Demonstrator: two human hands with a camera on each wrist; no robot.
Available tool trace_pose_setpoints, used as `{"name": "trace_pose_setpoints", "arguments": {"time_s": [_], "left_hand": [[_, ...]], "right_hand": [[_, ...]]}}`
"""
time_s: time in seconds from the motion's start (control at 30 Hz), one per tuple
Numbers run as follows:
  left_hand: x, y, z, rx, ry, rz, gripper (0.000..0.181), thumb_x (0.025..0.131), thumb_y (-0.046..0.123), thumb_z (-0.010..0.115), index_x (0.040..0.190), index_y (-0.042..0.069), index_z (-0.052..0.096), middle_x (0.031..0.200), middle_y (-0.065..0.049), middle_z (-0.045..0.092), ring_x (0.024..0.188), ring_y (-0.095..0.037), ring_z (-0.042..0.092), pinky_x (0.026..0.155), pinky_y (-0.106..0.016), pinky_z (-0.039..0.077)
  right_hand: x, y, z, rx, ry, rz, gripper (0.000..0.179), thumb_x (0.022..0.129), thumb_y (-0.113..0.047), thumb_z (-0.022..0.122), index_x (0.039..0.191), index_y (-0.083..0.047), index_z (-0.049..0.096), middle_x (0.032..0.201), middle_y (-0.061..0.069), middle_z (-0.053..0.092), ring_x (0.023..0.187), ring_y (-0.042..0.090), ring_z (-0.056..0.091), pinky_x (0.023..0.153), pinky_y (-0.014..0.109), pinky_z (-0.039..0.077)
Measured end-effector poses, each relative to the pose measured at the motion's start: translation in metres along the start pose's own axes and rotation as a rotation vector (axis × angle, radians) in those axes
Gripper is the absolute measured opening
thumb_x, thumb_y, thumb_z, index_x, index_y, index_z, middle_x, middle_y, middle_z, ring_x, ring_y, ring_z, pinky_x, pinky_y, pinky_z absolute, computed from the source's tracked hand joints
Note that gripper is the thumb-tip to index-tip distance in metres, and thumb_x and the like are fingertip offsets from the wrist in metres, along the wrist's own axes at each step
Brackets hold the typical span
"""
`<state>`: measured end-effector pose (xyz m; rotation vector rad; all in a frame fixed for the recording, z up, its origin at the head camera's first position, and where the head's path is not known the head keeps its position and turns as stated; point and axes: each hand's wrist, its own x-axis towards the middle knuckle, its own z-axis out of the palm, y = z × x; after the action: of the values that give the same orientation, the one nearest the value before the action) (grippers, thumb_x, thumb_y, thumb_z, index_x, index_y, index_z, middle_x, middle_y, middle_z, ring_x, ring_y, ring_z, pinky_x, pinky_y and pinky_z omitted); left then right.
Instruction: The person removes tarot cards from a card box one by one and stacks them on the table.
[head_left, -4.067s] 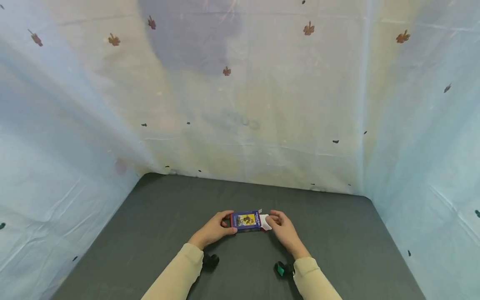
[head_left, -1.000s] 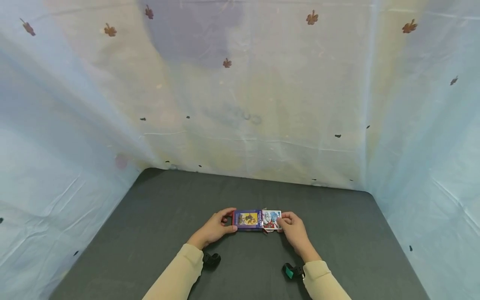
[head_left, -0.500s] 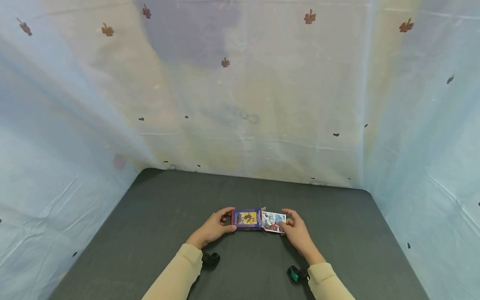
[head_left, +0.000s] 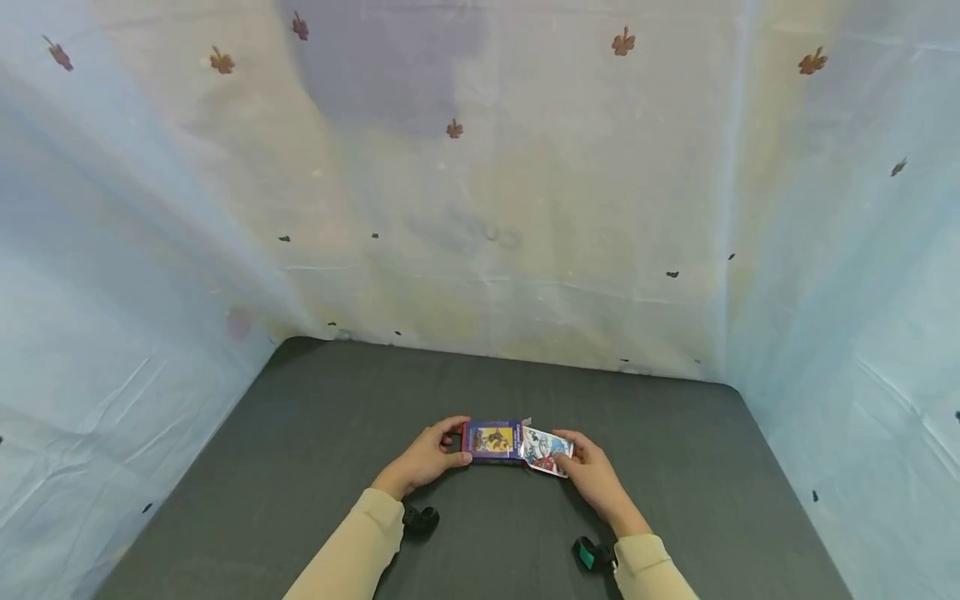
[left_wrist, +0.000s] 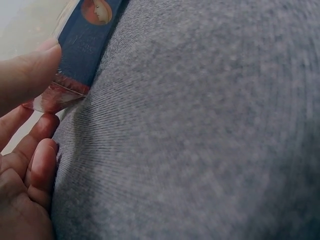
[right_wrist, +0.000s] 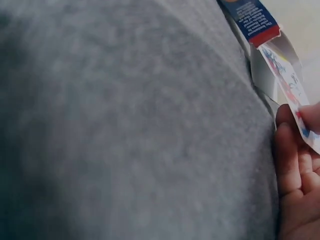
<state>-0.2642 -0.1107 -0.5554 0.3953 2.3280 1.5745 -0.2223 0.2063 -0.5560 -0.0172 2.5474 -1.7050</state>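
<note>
Card box (head_left: 491, 439), held lying across the lower centre of the head view, has a picture card (head_left: 543, 451) jutting at a slant from the open mouth at its right end. The step in hand looks to be removal of the card. The next move, by that reading, calls for a steady grip on the box and a straight, gentle pull so that the card's edges do not snag or bend. Whether more cards lie beneath it cannot be told.

The box is blue-purple with a yellow picture panel on top. Its red left end wears what looks like clear film, and a white flap (right_wrist: 263, 72) stands loose at the mouth. The card carries blue and red artwork inside a white border.

The left hand (head_left: 427, 454) grips the box's left end between thumb and fingers; the right hand (head_left: 596, 479) pinches the card, thumb on its face, fingers beneath. Around them spreads a dark grey surface (head_left: 360, 400), with a pale, leaf-dotted curtain (head_left: 487, 192) filling the upper frame.
</note>
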Motion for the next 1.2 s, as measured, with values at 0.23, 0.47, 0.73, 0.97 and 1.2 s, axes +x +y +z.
{"name": "trace_pose_setpoints", "arguments": {"time_s": [0.23,0.47,0.73,0.97,1.2], "left_hand": [[-0.003,-0.001,0.0,-0.01,-0.003,-0.007,0.066,0.085,0.031,0.075,0.143,0.024,0.045,0.132,-0.006,0.046,0.111,-0.025,0.042,0.088,-0.045,0.038],[-0.002,-0.003,0.0,0.013,0.005,-0.017,0.067,0.085,0.032,0.075,0.144,0.026,0.044,0.131,-0.003,0.046,0.109,-0.023,0.042,0.088,-0.043,0.038],[-0.002,-0.002,0.002,0.013,0.004,-0.016,0.067,0.084,0.033,0.075,0.143,0.025,0.045,0.131,-0.004,0.045,0.109,-0.024,0.041,0.087,-0.043,0.038],[-0.003,-0.002,0.002,0.005,0.0,-0.021,0.068,0.083,0.034,0.076,0.143,0.025,0.045,0.132,-0.004,0.046,0.11,-0.024,0.041,0.089,-0.044,0.038],[-0.003,-0.003,0.001,0.011,0.0,-0.021,0.068,0.084,0.035,0.076,0.143,0.026,0.044,0.132,-0.004,0.045,0.111,-0.024,0.041,0.088,-0.044,0.038]], "right_hand": [[-0.005,-0.006,-0.002,-0.046,0.018,-0.012,0.019,0.093,-0.014,0.066,0.111,-0.006,0.062,0.083,0.007,0.066,0.062,0.02,0.057,0.054,0.032,0.05],[-0.012,-0.011,-0.012,-0.069,0.028,0.015,0.015,0.094,-0.009,0.064,0.106,-0.003,0.059,0.083,0.006,0.066,0.063,0.021,0.059,0.056,0.032,0.051],[-0.017,-0.009,-0.03,0.034,0.163,0.083,0.018,0.093,-0.006,0.064,0.107,0.002,0.056,0.086,0.012,0.065,0.068,0.024,0.062,0.061,0.034,0.053],[-0.023,-0.005,-0.045,0.07,0.282,0.171,0.021,0.094,-0.005,0.059,0.11,0.006,0.05,0.089,0.016,0.057,0.068,0.02,0.061,0.062,0.031,0.054],[-0.028,0.002,-0.055,-0.122,0.318,0.179,0.016,0.092,-0.007,0.058,0.1,0.005,0.051,0.078,0.013,0.057,0.061,0.019,0.06,0.054,0.031,0.051]]}}
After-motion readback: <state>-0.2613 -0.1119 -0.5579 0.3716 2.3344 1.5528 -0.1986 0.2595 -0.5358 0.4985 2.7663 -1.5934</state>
